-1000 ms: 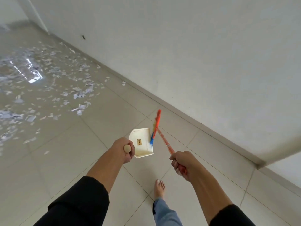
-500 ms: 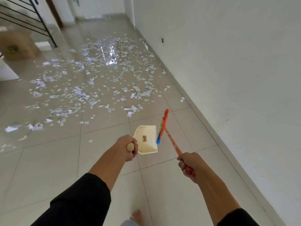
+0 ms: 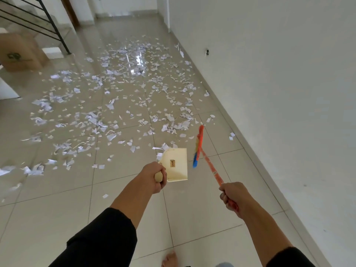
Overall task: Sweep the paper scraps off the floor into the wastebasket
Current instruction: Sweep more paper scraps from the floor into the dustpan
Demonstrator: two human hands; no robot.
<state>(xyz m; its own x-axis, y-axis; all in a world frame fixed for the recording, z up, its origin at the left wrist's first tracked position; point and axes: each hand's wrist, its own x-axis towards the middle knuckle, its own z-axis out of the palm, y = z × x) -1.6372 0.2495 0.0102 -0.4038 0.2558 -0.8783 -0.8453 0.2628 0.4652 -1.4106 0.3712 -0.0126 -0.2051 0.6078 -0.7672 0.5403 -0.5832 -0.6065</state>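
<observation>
Gripping dustpan (image 3: 177, 164) and broom (image 3: 210, 166) in our 2 hands (image 3: 154, 178) (image 3: 232, 195), we risk scattering paper scraps (image 3: 119, 105) by sweeping hard.

A glossy beige tile floor (image 3: 202, 214) runs down a corridor beside a plain white wall (image 3: 279, 74) with a pale skirting. At far left stand a black railing (image 3: 48, 22) and a cardboard box (image 3: 21, 53) (light glares off the tiles).

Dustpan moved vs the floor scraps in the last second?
Yes. The dustpan has come forward along the wall; its front edge now reaches the nearest scraps.
</observation>
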